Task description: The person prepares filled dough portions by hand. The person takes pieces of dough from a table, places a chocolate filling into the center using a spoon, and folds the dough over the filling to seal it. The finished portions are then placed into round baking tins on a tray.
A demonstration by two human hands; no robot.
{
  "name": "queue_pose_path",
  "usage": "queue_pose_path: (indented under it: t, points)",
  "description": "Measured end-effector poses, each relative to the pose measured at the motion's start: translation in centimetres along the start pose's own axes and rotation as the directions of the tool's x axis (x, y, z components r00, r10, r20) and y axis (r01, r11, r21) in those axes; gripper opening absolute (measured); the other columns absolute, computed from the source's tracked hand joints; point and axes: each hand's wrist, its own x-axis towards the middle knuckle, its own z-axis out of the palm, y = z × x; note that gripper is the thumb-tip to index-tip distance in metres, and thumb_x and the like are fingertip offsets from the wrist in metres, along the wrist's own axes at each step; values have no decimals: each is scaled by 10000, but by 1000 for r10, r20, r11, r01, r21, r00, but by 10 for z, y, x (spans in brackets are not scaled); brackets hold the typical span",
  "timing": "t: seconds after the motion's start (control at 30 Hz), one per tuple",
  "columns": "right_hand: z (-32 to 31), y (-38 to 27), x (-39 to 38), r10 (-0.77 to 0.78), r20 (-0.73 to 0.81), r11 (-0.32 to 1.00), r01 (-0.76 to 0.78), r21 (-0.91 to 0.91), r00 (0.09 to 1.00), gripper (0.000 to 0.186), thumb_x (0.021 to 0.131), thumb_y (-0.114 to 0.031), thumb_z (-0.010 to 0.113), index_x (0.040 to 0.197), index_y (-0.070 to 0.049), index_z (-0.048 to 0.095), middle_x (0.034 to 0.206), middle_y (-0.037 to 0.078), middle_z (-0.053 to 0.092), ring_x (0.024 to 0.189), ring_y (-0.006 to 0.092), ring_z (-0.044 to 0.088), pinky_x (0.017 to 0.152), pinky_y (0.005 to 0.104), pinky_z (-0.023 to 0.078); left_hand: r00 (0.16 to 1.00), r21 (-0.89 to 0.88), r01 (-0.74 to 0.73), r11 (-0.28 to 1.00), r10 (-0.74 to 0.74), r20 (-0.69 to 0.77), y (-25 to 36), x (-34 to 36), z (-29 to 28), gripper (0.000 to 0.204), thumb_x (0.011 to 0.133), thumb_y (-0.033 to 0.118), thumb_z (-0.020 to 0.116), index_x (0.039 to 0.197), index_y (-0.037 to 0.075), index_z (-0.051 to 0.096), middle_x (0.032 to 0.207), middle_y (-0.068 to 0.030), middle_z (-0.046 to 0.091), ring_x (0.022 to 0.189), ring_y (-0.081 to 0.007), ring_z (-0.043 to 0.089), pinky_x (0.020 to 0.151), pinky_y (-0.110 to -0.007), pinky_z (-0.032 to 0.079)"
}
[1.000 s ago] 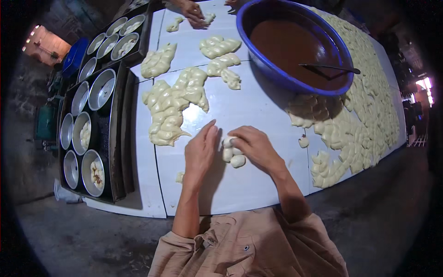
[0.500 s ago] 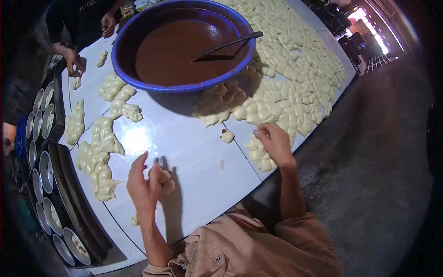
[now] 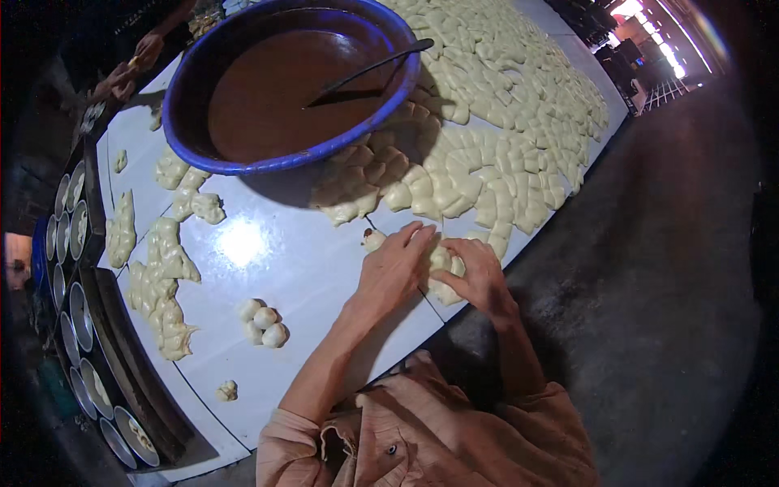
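Observation:
My right hand curls its thumb and fingers round pale dough pieces near the table's right edge. Close against it, my left hand reaches over the same patch with fingers stretched, its fingertips touching or just above the dough. A small dough ball with a brown spot peeks out beside the left hand's knuckles. Left of my left forearm sits a cluster of rounded dough balls. A lone dough lump lies nearer the table's front edge. What sits under my left fingers is partly hidden.
A blue basin of brown liquid with a dark-handled utensil stands at the back. Cut dough spreads over the far right. More dough lies left, beside round metal tins. Another person's hands work at far left.
My left hand has left the dough-ball cluster and swung right to join my right hand at the dough. The view has shifted slightly. The other person's hands have drawn together.

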Motion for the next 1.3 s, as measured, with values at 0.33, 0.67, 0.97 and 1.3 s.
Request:
queue_pose_path:
  t: [0.33, 0.67, 0.97, 1.3]
  points:
    - [-22, 51, 8, 365, -67, 359, -74, 930, 928, 203, 891, -52, 566, 1062, 51, 605, 980, 90, 639, 878, 160, 619, 813, 279, 508, 979, -26, -100, 995, 103, 174, -5, 26, 5, 422, 834, 184, 681, 1240, 104, 601, 1259, -105, 598, 1197, -306, 541, 974, -419, 475]
    - [-55, 35, -10, -9, 97, 987, -6, 162, 995, 405, 722, -155, 815, 1038, -33, 592, 1033, 204, 618, 929, 405, 621, 752, 422, 500, 987, 30, -141, 989, 139, 84, 7, 30, 25, 683, 710, 274, 822, 1315, 132, 538, 1322, -97, 524, 1260, -307, 463, 974, -449, 402]
    - [-62, 19, -4, 469, 210, 519, -460, 720, 858, 285, 797, -123, 714, 1044, -35, 601, 852, 46, 637, 689, 189, 600, 671, 346, 501, 961, 108, -275, 956, 271, 49, 15, 27, 59, 600, 707, 400, 815, 1201, 124, 614, 1305, -100, 546, 1314, -302, 428, 1093, -520, 273]
    - [-65, 22, -6, 345, 219, 780, -409, 474, 913, 183, 781, -100, 741, 921, -33, 644, 847, 27, 661, 780, 57, 555, 677, 262, 482, 945, 96, -322, 942, 312, 102, 24, 30, 61, 219, 853, 299, 695, 996, 137, 729, 1163, -21, 649, 1230, -247, 518, 1099, -557, 294]
